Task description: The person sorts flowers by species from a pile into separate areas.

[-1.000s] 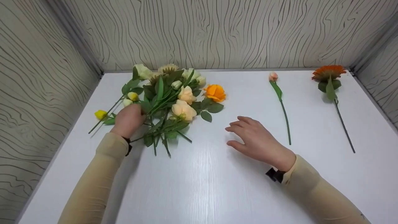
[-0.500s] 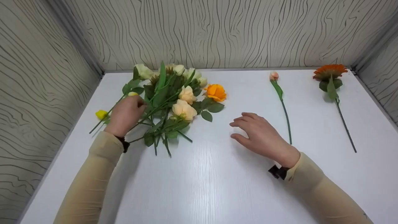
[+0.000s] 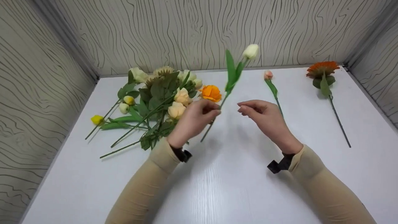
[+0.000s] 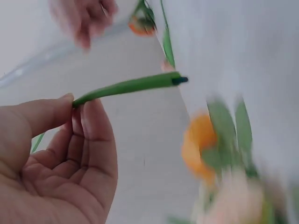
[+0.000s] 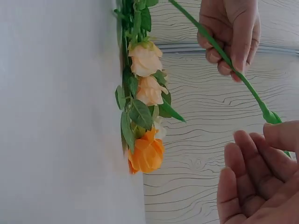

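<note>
In the head view my left hand (image 3: 197, 119) pinches the green stem of a white tulip (image 3: 251, 51) between thumb and fingers. The tulip is held up off the table, tilted to the right, with its bloom at the top. The left wrist view shows the stem (image 4: 131, 86) at the thumb tip, seen nearly end on. My right hand (image 3: 267, 119) hovers just right of the stem, fingers loosely bent and holding nothing. In the right wrist view its fingers (image 5: 247, 163) are apart, and the thumb overlaps the tulip's leaf in the picture; contact cannot be told.
A pile of artificial flowers lies at the left, with peach roses (image 3: 177, 110), an orange rose (image 3: 211, 93) and yellow tulips (image 3: 97, 119). A pink tulip (image 3: 268, 75) and an orange gerbera (image 3: 323, 68) lie apart on the white table (image 3: 224, 193). Patterned walls stand behind and beside.
My left hand has lifted the white tulip out of the pile and carried it right, to the middle. My right hand has moved slightly up, its thumb and fingers now closer together.
</note>
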{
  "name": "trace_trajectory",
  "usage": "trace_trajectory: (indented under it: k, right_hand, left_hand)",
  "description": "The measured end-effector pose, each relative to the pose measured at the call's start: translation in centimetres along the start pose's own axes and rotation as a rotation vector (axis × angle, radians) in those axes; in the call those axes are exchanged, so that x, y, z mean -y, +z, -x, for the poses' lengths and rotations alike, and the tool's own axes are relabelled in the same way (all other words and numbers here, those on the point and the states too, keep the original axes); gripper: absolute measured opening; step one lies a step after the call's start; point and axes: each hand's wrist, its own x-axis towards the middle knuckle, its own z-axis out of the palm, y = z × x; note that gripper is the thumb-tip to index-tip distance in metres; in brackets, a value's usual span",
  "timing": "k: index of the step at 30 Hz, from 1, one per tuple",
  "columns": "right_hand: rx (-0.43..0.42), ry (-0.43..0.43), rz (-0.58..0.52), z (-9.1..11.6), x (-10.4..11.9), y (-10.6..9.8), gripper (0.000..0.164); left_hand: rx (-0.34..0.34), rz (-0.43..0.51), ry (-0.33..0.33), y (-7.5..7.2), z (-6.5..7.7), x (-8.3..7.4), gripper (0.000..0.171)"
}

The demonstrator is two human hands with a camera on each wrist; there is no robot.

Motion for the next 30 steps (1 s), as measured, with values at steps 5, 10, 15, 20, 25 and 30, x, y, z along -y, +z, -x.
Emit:
trace_trajectory:
  k: [5, 10, 15, 20, 25, 30]
  right_hand:
    - [-0.034, 0.057, -0.215, -0.5, -0.2, -0.1, 0.039]
    - [-0.048, 0.079, -0.317, -0.5, -0.5, -0.5, 0.036]
    - [-0.082, 0.078, -0.348, -0.6, -0.7, -1.2, 0.038]
    - [-0.075, 0.074, -0.385, -0.6, -0.9, -1.0, 0.037]
    - [-0.069, 0.086, -0.335, -1.0, -1.0, -1.3, 0.037]
    - [-0.042, 0.205, -0.091, -3.6, -1.6, -3.8, 0.040]
  left_hand:
    - [0.055, 0.054, -0.001, 4.1, -0.8, -0.5, 0.013]
    - [0.073, 0.124, -0.024, 5.9, -1.1, -0.4, 0.012]
    - [0.126, 0.168, -0.045, 7.0, -1.0, 0.0, 0.010]
    - [0.143, 0.155, -0.062, 7.6, -0.7, 0.3, 0.008]
    - [0.160, -0.042, -0.004, 7.2, -0.7, 0.2, 0.017]
    - [0.083, -0.512, 0.241, 6.3, -0.4, -0.2, 0.034]
